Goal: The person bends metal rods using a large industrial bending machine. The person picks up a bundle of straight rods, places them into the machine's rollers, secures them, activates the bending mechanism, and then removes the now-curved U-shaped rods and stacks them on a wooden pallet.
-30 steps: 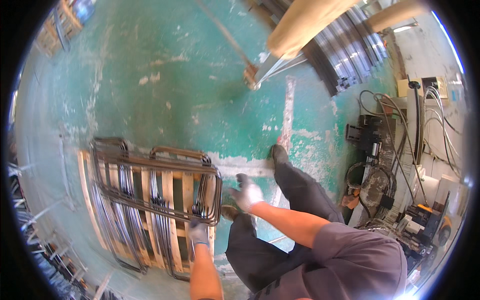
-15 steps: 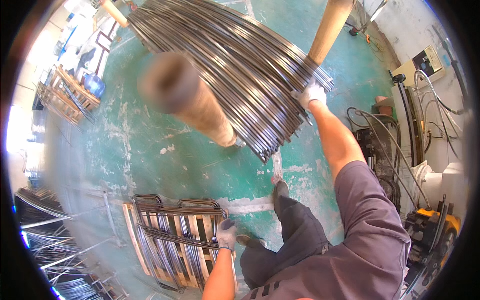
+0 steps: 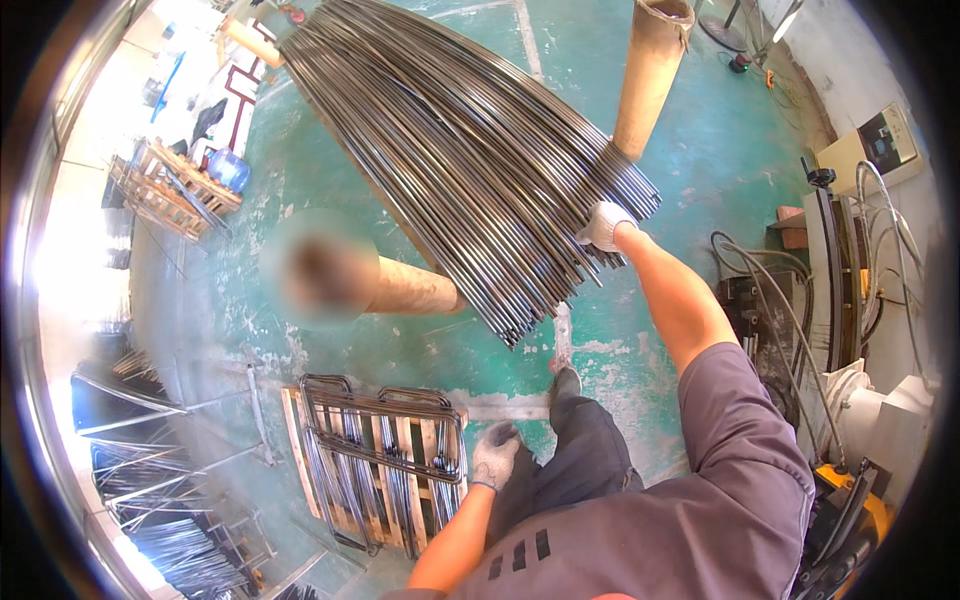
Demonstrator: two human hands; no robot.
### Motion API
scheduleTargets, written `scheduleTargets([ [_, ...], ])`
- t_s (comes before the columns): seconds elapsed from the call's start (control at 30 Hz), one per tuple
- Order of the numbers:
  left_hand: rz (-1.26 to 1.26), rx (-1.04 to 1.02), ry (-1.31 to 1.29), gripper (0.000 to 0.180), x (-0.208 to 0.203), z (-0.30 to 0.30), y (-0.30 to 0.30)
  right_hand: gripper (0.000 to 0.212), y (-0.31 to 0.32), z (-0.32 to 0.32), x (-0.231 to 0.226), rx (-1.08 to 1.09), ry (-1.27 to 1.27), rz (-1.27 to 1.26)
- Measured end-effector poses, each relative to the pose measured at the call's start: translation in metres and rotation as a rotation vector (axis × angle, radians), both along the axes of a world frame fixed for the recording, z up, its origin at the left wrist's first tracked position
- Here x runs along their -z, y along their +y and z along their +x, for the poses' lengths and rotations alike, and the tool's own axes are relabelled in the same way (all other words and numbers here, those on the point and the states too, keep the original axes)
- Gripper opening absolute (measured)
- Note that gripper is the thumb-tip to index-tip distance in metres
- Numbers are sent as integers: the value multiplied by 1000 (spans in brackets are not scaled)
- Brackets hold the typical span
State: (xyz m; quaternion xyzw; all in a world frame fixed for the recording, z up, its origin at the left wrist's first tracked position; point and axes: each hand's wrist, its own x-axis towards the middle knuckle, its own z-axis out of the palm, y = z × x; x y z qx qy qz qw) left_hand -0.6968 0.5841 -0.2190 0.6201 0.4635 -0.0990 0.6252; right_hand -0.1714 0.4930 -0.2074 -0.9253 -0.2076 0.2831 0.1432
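A wide bundle of long, shiny metal tubes (image 3: 470, 170) stretches from the far left to the centre, its near ends uneven. At the near right part of the bundle my right hand (image 3: 603, 227), in a white glove, has its fingers curled over several tubes; the fingertips are partly hidden. My left hand (image 3: 496, 455), in a greyish glove, hangs low beside my thigh with its fingers curled. Nothing shows in it. Just left of it, bent metal tube frames (image 3: 385, 465) lie on a wooden pallet (image 3: 300, 440).
Upright tan posts stand around the bundle: one post (image 3: 645, 90) at its right, another post (image 3: 415, 287) at its near left. Machinery with hoses (image 3: 770, 290) lines the right wall. A metal rack (image 3: 160, 450) stands at lower left. A blue water bottle (image 3: 230, 170) is at far left.
My right hand has shifted slightly left and nearer along the tube ends. My left hand has moved right, away from the bent frames, toward my leg. The view has swung a little.
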Motion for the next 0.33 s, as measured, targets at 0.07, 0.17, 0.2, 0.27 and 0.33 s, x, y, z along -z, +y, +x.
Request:
scheduleTargets([
  [0.07, -3, 33, -36, 44, -16, 11, -4, 39, -5, -1, -4, 63, 173, 118],
  [0.17, 24, 78, -10, 43, -32, 24, -1, 35, -6, -2, -6, 154, 356, 250],
  [0.2, 28, 68, -16, 43, -28, 22, 2, 37, -9, -4, -8, 162, 356, 236],
  [0.27, 35, 58, -36, 44, -32, 26, 9, 34, -14, -5, 6, 327, 591, 502],
  [0.33, -9, 57, -31, 46, -37, 34, 15, 34, -21, -8, 3, 331, 572, 520],
])
